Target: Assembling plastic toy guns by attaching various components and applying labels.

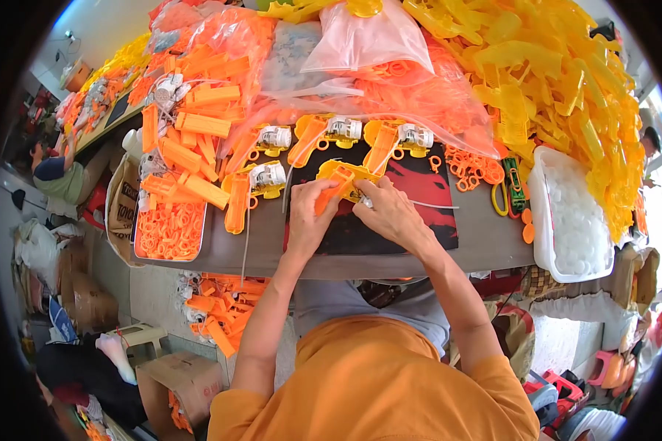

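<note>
Over a black and red mat (426,192) I hold a yellow toy-gun shell (329,167) with an orange block-shaped part (337,188) in it. My left hand (310,214) grips the shell's left side, its fingers closed on the orange part. On the other side, my right hand (391,212) is closed with thumb and fingertips pressed at the shell; a small whitish piece shows by them, mostly hidden. A thin clear tube (430,206) runs out rightward. Beyond lie several similar yellow shells (312,141), fitted with orange parts and white-grey mechanisms (343,129).
Left are piled orange parts (198,123) and a tray (202,248) of small orange pieces. Orange rings (478,165), yellow-handled scissors (500,200) and a white tub (548,257) of translucent pieces lie right. Bags (371,40) and heaped yellow shells (544,81) fill the back.
</note>
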Demonstrator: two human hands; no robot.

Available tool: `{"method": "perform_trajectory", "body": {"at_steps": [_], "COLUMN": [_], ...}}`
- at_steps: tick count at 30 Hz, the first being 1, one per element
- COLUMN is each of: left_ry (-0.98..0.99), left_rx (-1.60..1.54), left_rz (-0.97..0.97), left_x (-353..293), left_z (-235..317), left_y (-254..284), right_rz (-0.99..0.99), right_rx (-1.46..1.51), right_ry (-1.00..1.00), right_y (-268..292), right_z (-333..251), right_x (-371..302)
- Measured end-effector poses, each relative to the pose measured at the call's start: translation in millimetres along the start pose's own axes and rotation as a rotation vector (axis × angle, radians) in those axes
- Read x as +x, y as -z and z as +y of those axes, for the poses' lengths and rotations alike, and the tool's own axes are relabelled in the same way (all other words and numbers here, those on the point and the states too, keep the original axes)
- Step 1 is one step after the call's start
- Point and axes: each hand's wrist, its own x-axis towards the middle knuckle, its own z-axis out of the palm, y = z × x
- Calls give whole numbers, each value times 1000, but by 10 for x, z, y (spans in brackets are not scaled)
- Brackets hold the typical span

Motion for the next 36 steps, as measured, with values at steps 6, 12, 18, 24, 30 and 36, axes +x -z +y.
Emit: {"method": "perform_trajectory", "body": {"at_steps": [6, 12, 18, 24, 30, 36], "left_ry": [-29, -84, -141, -141, -198, -308], "left_rx": [58, 105, 206, 272, 493, 301], "left_rz": [35, 60, 77, 27, 147, -144], "left_x": [-3, -4, -3, -16, 74, 259], "left_z": [5, 1, 10, 40, 381, 146], "left_y": [-11, -42, -85, -46, -2, -85], "right_rz": [-63, -78, -78, 100, 196, 280], "right_rx": [14, 39, 45, 154, 373, 453], "right_ry": [-26, -34, -23, 6, 8, -58], "right_y": [15, 61, 86, 77, -7, 16], "right_z": [-7, -12, -7, 92, 315, 270], "right_x": [16, 18, 24, -135, -268, -362]}}
